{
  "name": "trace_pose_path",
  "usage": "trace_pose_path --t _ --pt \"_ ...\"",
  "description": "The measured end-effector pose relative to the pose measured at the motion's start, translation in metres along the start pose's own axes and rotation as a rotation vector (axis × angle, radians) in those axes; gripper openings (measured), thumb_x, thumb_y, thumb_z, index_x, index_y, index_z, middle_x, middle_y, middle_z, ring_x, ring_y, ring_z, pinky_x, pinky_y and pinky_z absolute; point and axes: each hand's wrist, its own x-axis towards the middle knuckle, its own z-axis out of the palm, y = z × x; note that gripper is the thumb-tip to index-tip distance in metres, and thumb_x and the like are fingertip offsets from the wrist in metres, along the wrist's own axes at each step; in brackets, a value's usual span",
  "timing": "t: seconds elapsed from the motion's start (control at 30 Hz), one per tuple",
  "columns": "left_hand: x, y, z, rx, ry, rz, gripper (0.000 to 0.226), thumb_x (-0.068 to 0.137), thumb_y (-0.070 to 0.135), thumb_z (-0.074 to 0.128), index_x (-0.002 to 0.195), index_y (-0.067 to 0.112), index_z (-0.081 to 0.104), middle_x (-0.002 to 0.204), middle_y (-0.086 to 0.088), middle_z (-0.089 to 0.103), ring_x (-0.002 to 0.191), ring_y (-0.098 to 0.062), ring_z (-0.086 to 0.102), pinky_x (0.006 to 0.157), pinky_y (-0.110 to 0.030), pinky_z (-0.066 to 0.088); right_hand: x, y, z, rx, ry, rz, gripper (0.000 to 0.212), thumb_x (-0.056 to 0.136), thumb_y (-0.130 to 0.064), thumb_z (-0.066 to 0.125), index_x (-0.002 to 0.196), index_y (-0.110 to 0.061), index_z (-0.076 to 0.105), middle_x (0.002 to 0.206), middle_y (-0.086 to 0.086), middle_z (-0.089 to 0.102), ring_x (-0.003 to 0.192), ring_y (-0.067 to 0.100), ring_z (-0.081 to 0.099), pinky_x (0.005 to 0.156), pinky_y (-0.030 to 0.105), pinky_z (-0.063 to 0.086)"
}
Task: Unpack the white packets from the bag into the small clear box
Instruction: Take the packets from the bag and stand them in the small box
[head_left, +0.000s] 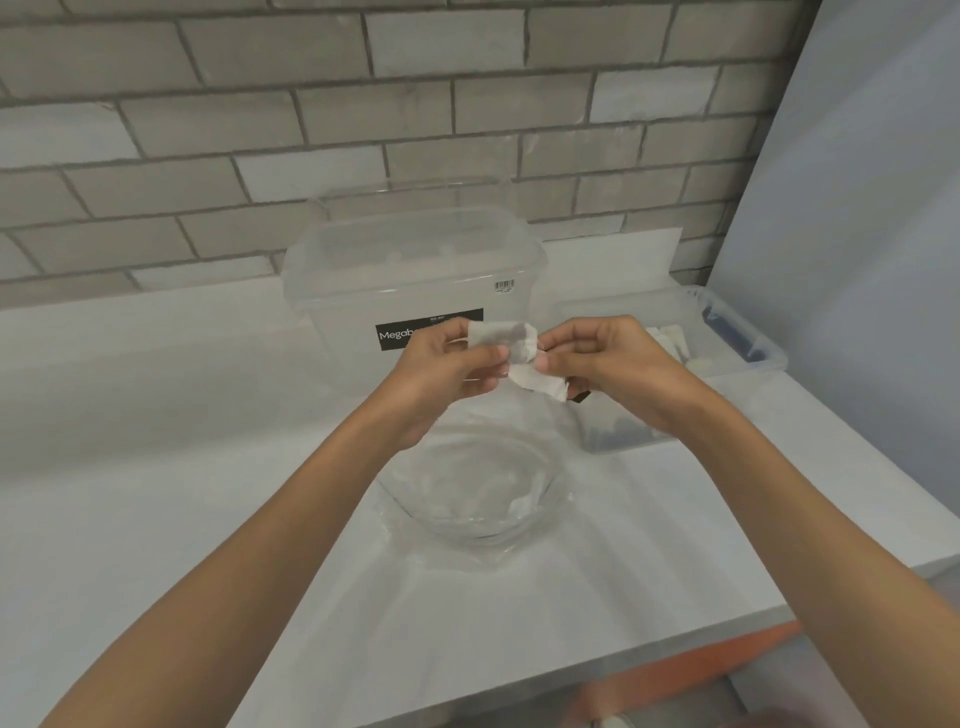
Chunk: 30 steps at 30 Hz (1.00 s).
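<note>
With the left hand (441, 376) and right hand (615, 369) each pinching the white packets (503, 336) above the clear bag (470, 499), seemingly pulling them apart, the next move is a short carry right into the small clear box (768, 357).

Matt papery packet (503, 333); clear glossy plastic box (737, 332)

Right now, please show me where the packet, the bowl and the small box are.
packet (501, 335), head view, on its upper flat part.
bowl (543, 496), head view, on its right wall.
small box (613, 432), head view, on its front wall.
</note>
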Motion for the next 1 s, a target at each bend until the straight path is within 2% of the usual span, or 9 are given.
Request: trace_pose_path --t 0.07,0.2,0.33,0.47,0.6,0.67,0.77,0.9,1.0 --pt "0.006 0.002 0.011 -0.159 0.002 -0.046 0.017 0.086 0.006 0.067 0.102 0.007 0.064 0.083 -0.001 0.069 0.072 -0.010 0.065 0.070 -0.020 0.054 0.001 -0.001 -0.009 0.032 0.002 0.001 0.022 0.081 -0.011 0.075 0.101 -0.003 0.070 0.084 0.015 0.071 0.070 0.022 0.060 0.067 0.031 0.049" --pt "0.020 0.001 0.039 -0.231 -0.002 -0.117 0.013 0.084 0.014 0.071 0.095 0.015 0.064 0.084 0.003 0.064 0.073 -0.008 0.062 0.072 -0.022 0.051 0.004 -0.008 -0.028 0.056 0.036 -0.051 0.020 0.083 -0.008 0.072 0.100 0.002 0.069 0.076 0.007 0.070 0.056 0.006 0.061 0.053 0.016 0.047" --pt "0.037 0.003 0.064 -0.086 -0.012 -0.099 0.012 0.082 0.018 0.073 0.079 0.020 0.062 0.087 0.000 0.065 0.078 -0.008 0.062 0.075 -0.025 0.048 0.014 -0.012 -0.057 -0.022 0.087 -0.096 0.016 0.083 -0.011 0.072 0.094 0.001 0.072 0.078 0.008 0.070 0.061 0.006 0.061 0.054 0.015 0.046" --pt "0.061 0.016 0.082 0.150 0.024 0.011 0.022 0.079 0.031 0.075 0.097 0.021 0.068 0.100 0.002 0.069 0.096 -0.012 0.065 0.083 -0.030 0.048 0.022 -0.014 -0.095 -0.189 0.104 -0.079 0.011 0.082 -0.014 0.075 0.089 -0.006 0.075 0.079 0.011 0.072 0.062 0.007 0.058 0.054 0.015 0.047" --pt "0.089 0.035 0.105 0.387 -0.026 0.197 0.025 0.080 0.039 0.073 0.103 0.030 0.068 0.099 0.011 0.068 0.084 -0.005 0.064 0.076 -0.020 0.048 0.032 -0.016 -0.130 -0.405 0.066 -0.083 0.010 0.081 -0.018 0.076 0.085 -0.010 0.076 0.072 0.008 0.071 0.050 0.002 0.054 0.054 0.013 0.048" --pt "0.104 0.039 0.122 0.493 -0.089 0.234 0.023 0.079 0.037 0.075 0.100 0.029 0.070 0.094 0.007 0.070 0.080 -0.007 0.066 0.074 -0.021 0.049 0.037 -0.016 -0.146 -0.451 0.044 -0.091 0.009 0.081 -0.020 0.076 0.084 -0.011 0.077 0.070 0.006 0.070 0.051 0.001 0.054 0.054 0.014 0.048" --pt "0.129 0.040 0.145 0.584 -0.078 0.289 0.018 0.079 0.031 0.077 0.094 0.023 0.071 0.083 0.001 0.070 0.068 -0.005 0.059 0.069 -0.018 0.046 0.045 -0.011 -0.174 -0.464 0.050 -0.088 0.007 0.080 -0.014 0.076 0.085 -0.009 0.076 0.065 0.000 0.068 0.051 -0.001 0.055 0.053 0.014 0.047" --pt "0.154 0.034 0.165 0.643 -0.044 0.272 0.013 0.081 0.024 0.072 0.093 0.025 0.068 0.075 0.008 0.063 0.064 -0.003 0.055 0.058 -0.012 0.040 0.052 0.009 -0.215 -0.409 0.140 -0.039 0.010 0.081 -0.008 0.074 0.090 -0.010 0.075 0.071 0.005 0.070 0.062 0.010 0.062 0.056 0.020 0.052" --pt "0.169 0.025 0.178 0.683 -0.056 0.213 0.010 0.082 0.019 0.069 0.092 0.021 0.067 0.079 0.003 0.067 0.071 -0.008 0.060 0.059 -0.017 0.043 0.054 0.026 -0.238 -0.305 0.180 0.019 0.013 0.081 -0.004 0.072 0.094 -0.008 0.072 0.071 0.006 0.069 0.062 0.013 0.064 0.056 0.020 0.055"
